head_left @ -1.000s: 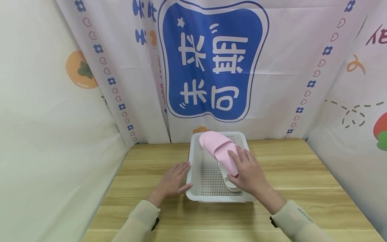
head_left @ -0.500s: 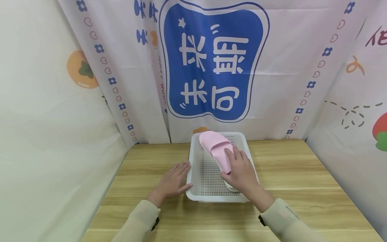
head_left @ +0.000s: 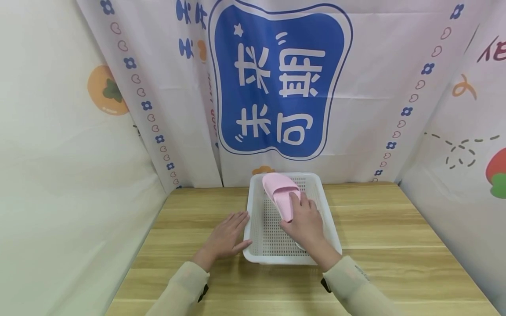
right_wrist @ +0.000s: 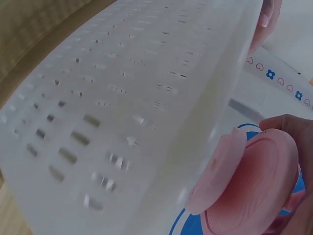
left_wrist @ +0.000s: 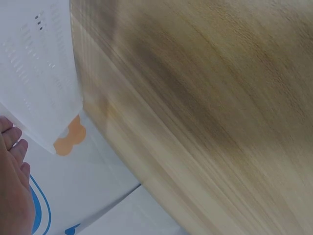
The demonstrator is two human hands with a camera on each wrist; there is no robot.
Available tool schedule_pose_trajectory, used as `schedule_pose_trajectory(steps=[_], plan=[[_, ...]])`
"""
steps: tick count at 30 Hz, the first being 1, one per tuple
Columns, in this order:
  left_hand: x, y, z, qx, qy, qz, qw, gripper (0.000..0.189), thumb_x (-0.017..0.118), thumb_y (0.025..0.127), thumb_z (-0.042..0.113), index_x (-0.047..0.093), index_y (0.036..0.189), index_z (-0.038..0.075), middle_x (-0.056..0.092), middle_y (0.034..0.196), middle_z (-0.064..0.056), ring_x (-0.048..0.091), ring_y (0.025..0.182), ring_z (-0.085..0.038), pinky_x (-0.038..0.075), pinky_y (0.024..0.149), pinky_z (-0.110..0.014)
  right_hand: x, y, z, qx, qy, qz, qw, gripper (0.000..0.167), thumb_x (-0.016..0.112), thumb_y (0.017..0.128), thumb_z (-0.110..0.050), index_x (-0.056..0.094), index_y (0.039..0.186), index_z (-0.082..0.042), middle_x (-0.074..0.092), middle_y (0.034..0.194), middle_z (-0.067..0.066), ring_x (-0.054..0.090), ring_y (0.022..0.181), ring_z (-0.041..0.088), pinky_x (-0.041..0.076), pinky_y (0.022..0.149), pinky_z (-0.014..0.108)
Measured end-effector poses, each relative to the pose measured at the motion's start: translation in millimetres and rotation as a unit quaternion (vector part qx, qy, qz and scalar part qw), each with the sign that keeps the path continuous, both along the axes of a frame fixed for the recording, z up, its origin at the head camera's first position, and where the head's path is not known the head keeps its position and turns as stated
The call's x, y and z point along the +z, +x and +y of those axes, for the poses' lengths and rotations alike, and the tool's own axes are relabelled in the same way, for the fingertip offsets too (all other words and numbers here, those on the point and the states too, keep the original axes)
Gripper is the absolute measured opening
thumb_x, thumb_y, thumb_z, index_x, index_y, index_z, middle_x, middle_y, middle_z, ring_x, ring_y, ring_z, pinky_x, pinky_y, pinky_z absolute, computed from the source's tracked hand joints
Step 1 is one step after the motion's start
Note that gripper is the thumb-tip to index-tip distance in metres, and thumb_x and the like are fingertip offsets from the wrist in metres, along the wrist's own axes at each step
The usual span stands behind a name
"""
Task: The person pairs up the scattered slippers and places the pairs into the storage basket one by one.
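My right hand point(head_left: 305, 226) grips the heel end of a pink slipper point(head_left: 282, 193) over the white perforated basket point(head_left: 251, 219). The slipper's toe points to the back left. In the right wrist view, the pink slipper point(right_wrist: 259, 181) shows a ridged insole, with fingers and thumb around its edge. A white thing point(head_left: 299, 247) lies in the basket, mostly hidden under my right hand. My left hand point(head_left: 225, 235) lies along the basket's left rim, fingers straight and thumb over the edge. In the left wrist view, the left hand point(left_wrist: 14, 181) sits beside the basket wall point(left_wrist: 39, 73).
The basket stands at the back of a wood-grain table point(head_left: 379, 237), close to a printed white cloth point(head_left: 356, 145) hung behind it. More cloth walls close in the left side point(head_left: 79, 197) and the right side point(head_left: 454, 184).
My right hand has moved left with the slipper's heel end, turning the slipper more upright in the head view. The white thing under it is now mostly covered. My left hand stays put.
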State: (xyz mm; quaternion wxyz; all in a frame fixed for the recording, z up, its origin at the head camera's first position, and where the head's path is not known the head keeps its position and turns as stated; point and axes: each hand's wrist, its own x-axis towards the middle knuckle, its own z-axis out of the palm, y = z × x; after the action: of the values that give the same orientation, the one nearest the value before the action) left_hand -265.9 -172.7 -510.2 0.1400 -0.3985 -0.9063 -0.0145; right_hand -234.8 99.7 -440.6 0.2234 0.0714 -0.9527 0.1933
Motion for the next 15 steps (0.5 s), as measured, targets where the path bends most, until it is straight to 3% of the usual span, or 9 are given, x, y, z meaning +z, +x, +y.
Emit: schedule_pose_trajectory(steps=[8, 15], plan=[[1.0, 0.7, 1.2, 0.004, -0.003, -0.001, 1.0, 0.076, 0.041, 0.098, 0.052, 0.032, 0.148, -0.003, 0.031, 0.154, -0.018, 0.029, 0.141, -0.033, 0.018, 0.116, -0.044, -5.6, -9.6, -14, -0.026, -0.031, -0.042, 0.9983, 0.084, 0.079, 0.067, -0.033, 0.044, 0.139, -0.006, 0.048, 0.132, 0.026, 0.054, 0.099, 0.041, 0.052, 0.074, 0.053], [1.8, 1.0, 0.9, 0.001, -0.002, 0.007, 1.0, 0.075, 0.038, 0.099, 0.053, 0.033, 0.147, -0.005, 0.033, 0.152, -0.02, 0.031, 0.14, -0.035, 0.021, 0.115, -0.046, -6.6, -15.0, -29, -0.041, -0.037, -0.053, 0.9971, 0.082, 0.08, 0.068, -0.037, 0.046, 0.135, -0.006, 0.052, 0.124, 0.022, 0.054, 0.094, 0.038, 0.052, 0.07, 0.051]])
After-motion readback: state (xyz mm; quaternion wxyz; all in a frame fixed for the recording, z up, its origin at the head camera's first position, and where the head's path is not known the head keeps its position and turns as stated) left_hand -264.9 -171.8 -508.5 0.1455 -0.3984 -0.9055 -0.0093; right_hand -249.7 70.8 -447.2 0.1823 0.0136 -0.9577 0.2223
